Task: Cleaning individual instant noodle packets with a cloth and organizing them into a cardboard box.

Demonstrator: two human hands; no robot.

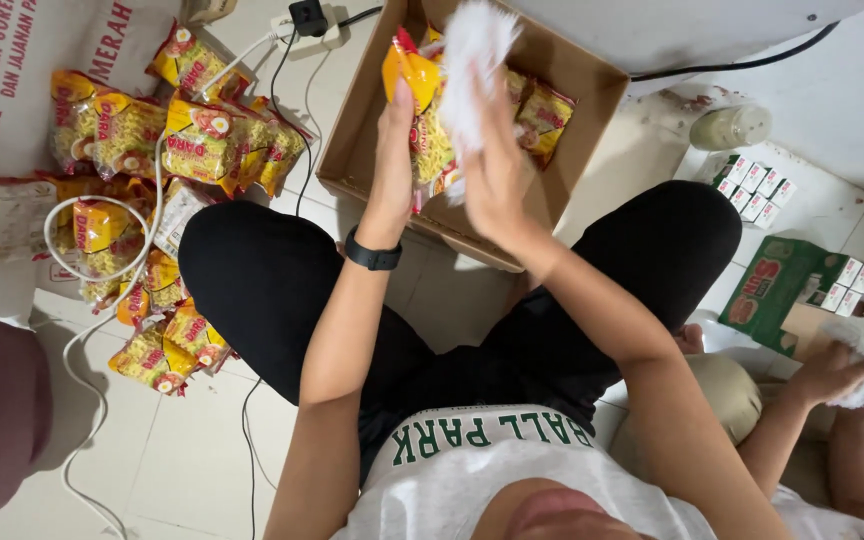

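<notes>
Above the open brown cardboard box (352,150), my left hand (397,150) pinches a yellow noodle packet (404,68); my right hand (492,170) clutches a white cloth (472,50). Wipe firmly, I'd judge, holding the packet steady.

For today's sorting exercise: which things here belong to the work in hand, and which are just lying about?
In hand:
left hand holding a yellow noodle packet
right hand holding a white cloth
cardboard box

Lying about:
pile of noodle packets
white cable
power strip
small white cartons
green box
</notes>
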